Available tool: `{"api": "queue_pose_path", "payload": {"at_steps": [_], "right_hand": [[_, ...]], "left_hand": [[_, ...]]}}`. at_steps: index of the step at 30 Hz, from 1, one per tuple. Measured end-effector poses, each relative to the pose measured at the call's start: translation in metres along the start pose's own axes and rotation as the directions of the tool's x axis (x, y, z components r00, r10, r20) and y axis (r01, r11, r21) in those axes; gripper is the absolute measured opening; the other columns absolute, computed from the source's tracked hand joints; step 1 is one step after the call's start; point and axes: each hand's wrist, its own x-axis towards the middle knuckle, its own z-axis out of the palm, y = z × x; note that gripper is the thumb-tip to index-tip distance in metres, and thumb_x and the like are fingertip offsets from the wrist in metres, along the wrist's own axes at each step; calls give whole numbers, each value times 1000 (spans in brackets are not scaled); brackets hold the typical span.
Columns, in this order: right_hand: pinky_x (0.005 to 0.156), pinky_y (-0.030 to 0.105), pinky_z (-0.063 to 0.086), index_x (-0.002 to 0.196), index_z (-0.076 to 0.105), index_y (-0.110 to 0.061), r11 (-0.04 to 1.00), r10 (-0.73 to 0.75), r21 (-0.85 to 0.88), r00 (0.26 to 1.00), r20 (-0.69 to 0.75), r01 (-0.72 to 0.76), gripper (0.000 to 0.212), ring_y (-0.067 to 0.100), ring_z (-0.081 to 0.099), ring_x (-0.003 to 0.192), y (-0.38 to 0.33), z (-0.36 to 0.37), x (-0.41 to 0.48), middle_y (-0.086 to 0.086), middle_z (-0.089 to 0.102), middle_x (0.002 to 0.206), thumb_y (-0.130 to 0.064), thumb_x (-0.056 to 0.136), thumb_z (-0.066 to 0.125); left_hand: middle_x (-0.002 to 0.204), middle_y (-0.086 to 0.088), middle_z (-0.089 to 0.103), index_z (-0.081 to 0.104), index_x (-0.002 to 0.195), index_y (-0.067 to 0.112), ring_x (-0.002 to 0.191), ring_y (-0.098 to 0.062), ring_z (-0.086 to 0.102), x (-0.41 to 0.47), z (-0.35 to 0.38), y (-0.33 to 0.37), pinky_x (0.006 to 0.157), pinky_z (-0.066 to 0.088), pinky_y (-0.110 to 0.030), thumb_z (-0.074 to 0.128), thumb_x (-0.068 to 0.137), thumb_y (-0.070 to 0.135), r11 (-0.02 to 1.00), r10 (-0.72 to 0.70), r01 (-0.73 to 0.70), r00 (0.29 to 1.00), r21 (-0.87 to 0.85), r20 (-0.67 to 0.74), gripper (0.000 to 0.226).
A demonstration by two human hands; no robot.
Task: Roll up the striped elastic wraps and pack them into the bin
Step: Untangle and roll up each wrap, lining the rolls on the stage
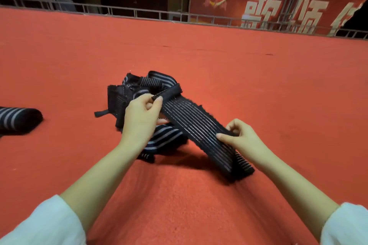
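Note:
A black elastic wrap with thin pale stripes (pixel 196 123) stretches diagonally across the middle of the red carpet, held off the floor. My left hand (pixel 142 117) pinches its far end, where a small tight roll (pixel 171 92) has formed. My right hand (pixel 242 137) pinches the strap's edge lower down, and the free end hangs to the carpet beyond it. Behind and under the strap lies a loose heap of black and grey striped wraps (pixel 139 87). No bin is in view.
A striped, rolled wrap (pixel 19 119) lies at the left edge. The red carpet (pixel 199 55) runs far back to a metal truss rail (pixel 139 14) and a red banner (pixel 268 4) at the back right.

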Motion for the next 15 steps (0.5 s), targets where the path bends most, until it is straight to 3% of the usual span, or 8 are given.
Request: {"api": "queue_pose_path", "payload": {"at_steps": [3, 7, 8, 10, 12, 15], "right_hand": [[77, 14, 40, 102, 52, -25, 994, -109, -19, 992, -67, 108, 32, 6, 55, 94, -24, -2, -8, -8, 59, 104, -18, 80, 76], [95, 23, 43, 123, 49, -22, 947, -293, 131, 956, -20, 293, 41, 6, 57, 112, -92, -1, -19, -5, 60, 120, -20, 87, 68], [92, 25, 48, 122, 51, -20, 933, -320, 179, 947, 14, 312, 37, 8, 61, 107, -110, -1, -22, -2, 62, 117, -17, 88, 66], [66, 26, 54, 111, 59, -15, 911, -364, 232, 929, 64, 341, 22, 11, 66, 74, -146, -1, -30, 2, 67, 94, -12, 90, 63], [39, 19, 38, 104, 63, -5, 885, -424, 248, 902, 78, 394, 13, 9, 48, 42, -177, -2, -39, 6, 58, 65, -9, 91, 61], [33, 15, 26, 103, 65, -3, 828, -511, 327, 853, 104, 456, 13, 6, 35, 34, -221, -6, -62, -1, 50, 50, -6, 92, 58]], "left_hand": [[84, -25, 69, 61, 94, -5, 76, -26, 72, -1, -9, 17, 64, 60, -35, 53, 98, 17, 998, 22, -17, 996, -57, 91, 23], [85, -26, 63, 63, 90, 2, 77, -18, 61, -10, -26, 53, 73, 59, -38, 55, 97, 25, 989, 144, -144, 966, -14, 217, 25], [82, -19, 63, 64, 89, 4, 76, -17, 61, -12, -33, 66, 72, 59, -37, 55, 97, 23, 989, 147, -144, 964, -34, 222, 23], [80, -11, 63, 64, 89, 5, 73, -16, 61, -17, -50, 92, 63, 58, -35, 54, 97, 19, 986, 168, -158, 959, -60, 229, 19], [81, -13, 62, 64, 93, 1, 70, -18, 58, -23, -73, 119, 55, 55, -37, 55, 96, 19, 973, 229, -232, 945, -12, 234, 21], [80, -13, 63, 63, 99, -4, 65, -17, 61, -38, -113, 161, 53, 57, -37, 54, 97, 18, 946, 307, -324, 920, 31, 245, 24]]}}
